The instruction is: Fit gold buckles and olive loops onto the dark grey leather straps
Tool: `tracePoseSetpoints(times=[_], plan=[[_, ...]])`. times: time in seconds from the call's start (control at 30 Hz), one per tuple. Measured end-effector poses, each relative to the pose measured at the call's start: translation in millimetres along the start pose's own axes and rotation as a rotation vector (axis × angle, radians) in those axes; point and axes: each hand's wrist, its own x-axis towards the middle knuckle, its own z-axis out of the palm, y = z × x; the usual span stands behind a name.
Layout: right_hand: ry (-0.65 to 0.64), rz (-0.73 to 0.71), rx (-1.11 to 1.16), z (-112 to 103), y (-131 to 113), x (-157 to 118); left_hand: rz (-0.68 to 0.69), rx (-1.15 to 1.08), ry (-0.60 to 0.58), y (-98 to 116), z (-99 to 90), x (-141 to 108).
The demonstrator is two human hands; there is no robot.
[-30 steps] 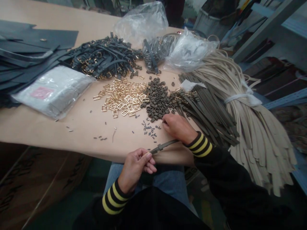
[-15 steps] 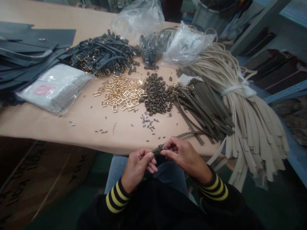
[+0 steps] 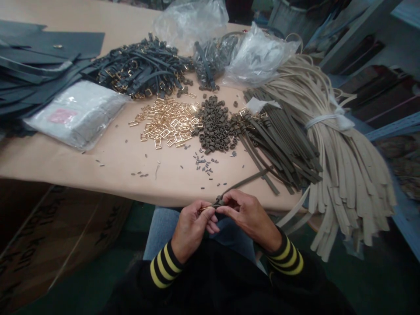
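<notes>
We've got our left hand (image 3: 190, 229) and right hand (image 3: 250, 217) together just off the near edge of the tabletop (image 3: 82, 168), both pinching the end of an olive strap (image 3: 246, 182) above our jeans (image 3: 160, 229); what's on that end is too tucked into our fingers to make out. The strap's tail runs up and right over the tabletop. Going by the piles, some of this batch looks done: the far heap of dark straps (image 3: 141, 70) has gold buckles (image 3: 166, 122) on. Plenty is left, though, with loose gold buckles, a mound of olive loops (image 3: 215, 124), a stack of olive strips (image 3: 278, 148) and scattered dark metal bits (image 3: 203, 164) mid-table. Bare room is mostly near left, while a beige strap bundle (image 3: 351, 175) hangs past the right edge.
</notes>
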Motion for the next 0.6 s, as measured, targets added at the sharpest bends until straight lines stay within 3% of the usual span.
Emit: tracePoseSetpoints(times=[0.13,0.3,0.43,0.6], plan=[[-0.017,-0.051,0.061,-1.0,0.5,-1.6,-0.001,-0.002,0.020,0.4,-1.5,1.2],[0.018,-0.017,0.112,1.7,1.7,-0.5,0.019,0.025,0.037,0.9,-2.1,1.5],[-0.023,-0.040,0.085,1.2,2.3,0.3,0.047,0.106,-0.036,1.5,-3.2,0.7],[-0.093,0.102,0.292,1.9,5.5,0.0,0.054,0.138,-0.156,-0.4,-8.0,2.7]])
